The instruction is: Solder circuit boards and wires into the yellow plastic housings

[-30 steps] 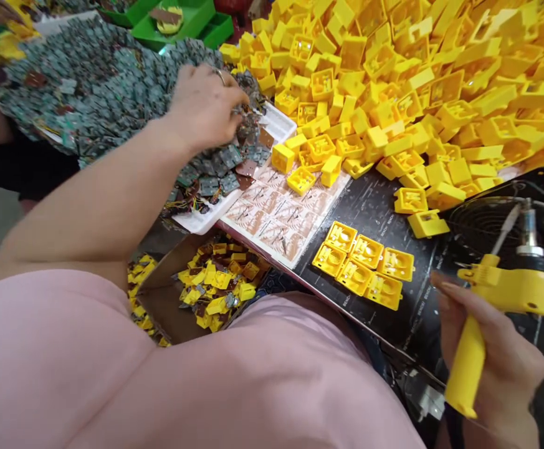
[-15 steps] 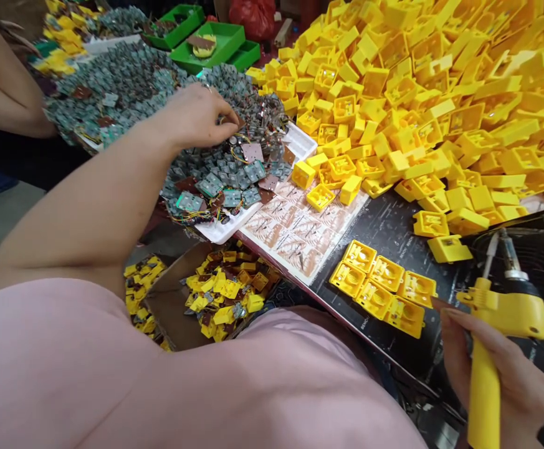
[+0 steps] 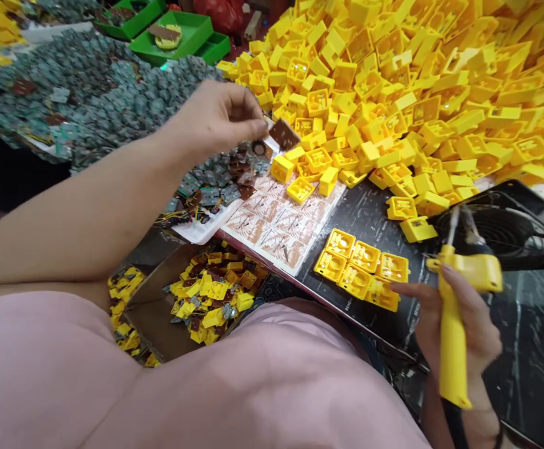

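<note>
Pinched between thumb and fingers of my left hand [image 3: 220,118] is a brown circuit board [image 3: 284,135], raised over the edge of the pile of circuit boards [image 3: 113,81]. A small dark round part hangs just below it. My right hand [image 3: 463,318] grips a yellow soldering gun [image 3: 453,337] by its handle, metal tip pointing away from me. Its index finger is stretched out and reaches the corner of the nearest of several yellow plastic casings [image 3: 354,280], set open side up in two rows on the black mat [image 3: 311,293].
A large heap of yellow casings [image 3: 393,93] covers the back right. A black fan [image 3: 510,224] stands behind the soldering gun. Green trays [image 3: 192,40] lie at the back. Below the table edge, a cardboard box [image 3: 152,312] holds yellow casings and boards. A patterned sheet [image 3: 276,224] lies beside the mat.
My left hand has lifted off the board pile and moved right, with the brown circuit board in its fingers. My right hand's index finger now extends to the nearest casing. The camera view has shifted right.
</note>
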A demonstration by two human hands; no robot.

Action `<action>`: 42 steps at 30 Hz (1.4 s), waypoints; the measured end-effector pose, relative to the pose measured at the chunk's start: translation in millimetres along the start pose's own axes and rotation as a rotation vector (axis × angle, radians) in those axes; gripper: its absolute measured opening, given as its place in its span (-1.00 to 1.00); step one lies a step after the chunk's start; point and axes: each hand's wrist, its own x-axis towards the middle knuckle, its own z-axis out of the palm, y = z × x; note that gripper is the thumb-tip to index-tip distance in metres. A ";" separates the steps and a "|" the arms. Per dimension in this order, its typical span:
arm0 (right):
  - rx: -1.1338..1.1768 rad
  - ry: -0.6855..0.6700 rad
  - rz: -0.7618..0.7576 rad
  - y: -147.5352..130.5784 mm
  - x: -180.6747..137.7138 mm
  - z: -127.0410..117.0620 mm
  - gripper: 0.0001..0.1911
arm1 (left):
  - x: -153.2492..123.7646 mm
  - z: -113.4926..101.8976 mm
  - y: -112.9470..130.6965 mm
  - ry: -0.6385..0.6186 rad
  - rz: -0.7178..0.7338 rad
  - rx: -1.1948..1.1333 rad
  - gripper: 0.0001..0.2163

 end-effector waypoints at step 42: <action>0.052 0.116 0.173 -40.3 11.6 -14.5 -0.11 | -72.7 145.7 25.3 -0.176 0.337 0.174 -0.78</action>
